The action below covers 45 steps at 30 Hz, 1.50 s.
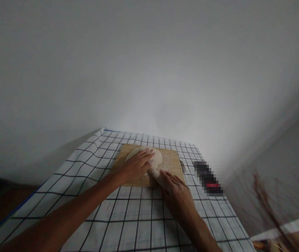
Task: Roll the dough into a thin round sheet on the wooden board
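A round, flattened sheet of dough (158, 156) lies on a wooden board (172, 157). Across its near edge runs a pale rolling pin (154, 173), slanting from my left hand down toward my right. My left hand (139, 162) lies over the dough and the pin's upper end, its fingers stretched out flat and dusted with flour. At the pin's lower end, my right hand (177, 190) is closed over it, fingers bent forward; the hand hides that end.
The board rests on a table with a white, black-checked cloth (139, 217). A pale, partly hidden object (182, 166) sits by the board's right edge. Farther right is a pixelated dark object (208, 178). A wall (149, 70) stands behind, and dry twigs (263, 196) are at right.
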Each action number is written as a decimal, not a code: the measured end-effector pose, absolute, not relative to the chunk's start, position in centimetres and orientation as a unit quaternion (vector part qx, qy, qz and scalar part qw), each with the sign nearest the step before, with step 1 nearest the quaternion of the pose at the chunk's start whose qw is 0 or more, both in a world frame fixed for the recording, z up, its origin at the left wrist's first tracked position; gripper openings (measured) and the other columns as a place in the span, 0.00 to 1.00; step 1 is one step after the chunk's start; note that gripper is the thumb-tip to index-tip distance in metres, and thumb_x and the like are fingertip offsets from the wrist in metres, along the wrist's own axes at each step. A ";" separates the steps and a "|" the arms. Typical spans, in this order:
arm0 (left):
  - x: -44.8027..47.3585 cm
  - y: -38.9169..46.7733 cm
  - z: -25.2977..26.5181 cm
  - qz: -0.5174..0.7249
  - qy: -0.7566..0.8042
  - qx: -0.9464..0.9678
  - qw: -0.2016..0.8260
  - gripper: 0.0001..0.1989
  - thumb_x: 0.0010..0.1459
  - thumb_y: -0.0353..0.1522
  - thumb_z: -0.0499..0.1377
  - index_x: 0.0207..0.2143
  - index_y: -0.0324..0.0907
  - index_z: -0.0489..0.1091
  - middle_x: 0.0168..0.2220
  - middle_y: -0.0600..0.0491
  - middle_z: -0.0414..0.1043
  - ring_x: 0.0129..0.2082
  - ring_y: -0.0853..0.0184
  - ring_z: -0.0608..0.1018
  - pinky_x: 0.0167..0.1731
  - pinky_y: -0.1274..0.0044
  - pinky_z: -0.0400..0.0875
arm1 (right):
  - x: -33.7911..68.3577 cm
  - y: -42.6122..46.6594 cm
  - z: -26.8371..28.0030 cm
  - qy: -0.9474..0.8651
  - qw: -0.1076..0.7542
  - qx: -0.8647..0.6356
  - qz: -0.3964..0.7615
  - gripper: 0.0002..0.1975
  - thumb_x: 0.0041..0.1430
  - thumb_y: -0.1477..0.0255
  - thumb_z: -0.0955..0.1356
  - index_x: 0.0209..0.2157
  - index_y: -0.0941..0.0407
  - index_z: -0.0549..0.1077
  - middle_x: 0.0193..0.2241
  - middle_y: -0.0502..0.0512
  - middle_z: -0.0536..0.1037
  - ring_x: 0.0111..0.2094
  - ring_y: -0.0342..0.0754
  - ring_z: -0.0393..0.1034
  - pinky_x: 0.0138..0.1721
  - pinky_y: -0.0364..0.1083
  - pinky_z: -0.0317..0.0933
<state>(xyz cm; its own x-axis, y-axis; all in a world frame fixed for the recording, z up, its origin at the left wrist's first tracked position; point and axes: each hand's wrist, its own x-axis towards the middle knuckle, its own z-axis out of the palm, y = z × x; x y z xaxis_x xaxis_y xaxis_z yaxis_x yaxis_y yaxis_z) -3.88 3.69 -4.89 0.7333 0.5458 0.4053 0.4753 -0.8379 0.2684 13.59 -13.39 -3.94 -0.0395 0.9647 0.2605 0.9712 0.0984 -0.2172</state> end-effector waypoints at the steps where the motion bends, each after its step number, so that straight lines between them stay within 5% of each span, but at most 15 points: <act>1: -4.5 4.0 -4.7 0.260 0.286 0.916 0.107 0.24 0.71 0.37 0.43 0.66 0.43 0.60 0.68 0.50 0.60 0.68 0.64 0.60 0.67 0.69 0.54 | 14.5 -13.3 -3.4 -0.713 0.167 -0.681 -0.005 0.23 0.65 0.72 0.62 0.62 0.48 0.66 0.57 0.53 0.75 0.57 0.52 0.70 0.56 0.50 0.63; 4: -6.7 5.6 -4.4 0.341 0.345 0.857 0.172 0.25 0.71 0.40 0.42 0.63 0.43 0.63 0.64 0.51 0.66 0.64 0.65 0.67 0.64 0.71 0.60 | 17.6 -12.0 -1.2 -0.675 0.197 -0.711 0.002 0.17 0.66 0.68 0.63 0.55 0.48 0.71 0.46 0.54 0.80 0.39 0.52 0.77 0.39 0.48 0.67; 7: -8.3 7.2 -4.6 0.360 0.385 0.829 0.188 0.24 0.68 0.41 0.46 0.59 0.42 0.67 0.59 0.50 0.72 0.59 0.62 0.72 0.60 0.70 0.65 | 19.7 -9.1 0.3 -0.632 0.365 -0.678 0.084 0.17 0.65 0.60 0.65 0.51 0.52 0.70 0.32 0.51 0.78 0.27 0.48 0.72 0.28 0.44 0.63; 11: -9.1 7.6 -5.4 0.326 0.378 0.847 0.181 0.21 0.65 0.37 0.48 0.57 0.44 0.69 0.55 0.51 0.73 0.56 0.63 0.73 0.59 0.71 0.66 | 19.2 -4.2 -0.4 -0.527 0.579 -0.565 0.260 0.16 0.60 0.57 0.69 0.39 0.54 0.68 0.24 0.45 0.71 0.24 0.43 0.67 0.28 0.42 0.63; 15: -9.0 6.9 -5.7 0.302 0.364 0.869 0.142 0.23 0.64 0.35 0.48 0.60 0.45 0.65 0.59 0.52 0.69 0.61 0.64 0.68 0.63 0.71 0.60 | 16.6 -1.9 -1.2 -0.453 0.670 -0.458 0.369 0.16 0.55 0.61 0.73 0.36 0.53 0.66 0.22 0.41 0.67 0.23 0.40 0.64 0.28 0.41 0.62; 19: -8.4 6.8 -5.6 0.251 0.379 0.884 0.105 0.24 0.65 0.37 0.50 0.62 0.45 0.63 0.64 0.50 0.64 0.66 0.61 0.62 0.65 0.68 0.55 | 14.9 -2.5 1.0 -0.459 0.673 -0.436 0.382 0.18 0.57 0.59 0.72 0.28 0.53 0.62 0.20 0.41 0.62 0.19 0.38 0.57 0.23 0.40 0.57; 25: -5.0 6.2 -5.1 0.215 0.398 0.891 0.018 0.22 0.65 0.40 0.54 0.59 0.47 0.67 0.68 0.46 0.57 0.69 0.43 0.52 0.64 0.47 0.45 | 12.5 -2.3 3.9 -0.504 0.682 -0.432 0.306 0.23 0.61 0.55 0.69 0.24 0.51 0.56 0.17 0.40 0.57 0.16 0.37 0.51 0.17 0.41 0.50; 30: -3.0 5.2 -5.3 0.237 0.314 0.919 0.009 0.20 0.68 0.38 0.51 0.61 0.48 0.65 0.65 0.46 0.63 0.66 0.51 0.62 0.64 0.57 0.54 | 11.6 -0.5 2.8 -0.502 0.682 -0.467 0.254 0.23 0.60 0.57 0.69 0.23 0.50 0.54 0.15 0.40 0.56 0.15 0.37 0.51 0.16 0.42 0.49; 45: -3.1 4.9 -5.6 0.277 0.322 0.905 0.026 0.17 0.67 0.33 0.52 0.55 0.45 0.70 0.61 0.46 0.68 0.62 0.55 0.68 0.61 0.59 0.59 | 10.9 -0.1 2.8 -0.509 0.709 -0.425 0.241 0.21 0.59 0.65 0.68 0.23 0.50 0.50 0.14 0.37 0.50 0.13 0.37 0.46 0.14 0.41 0.43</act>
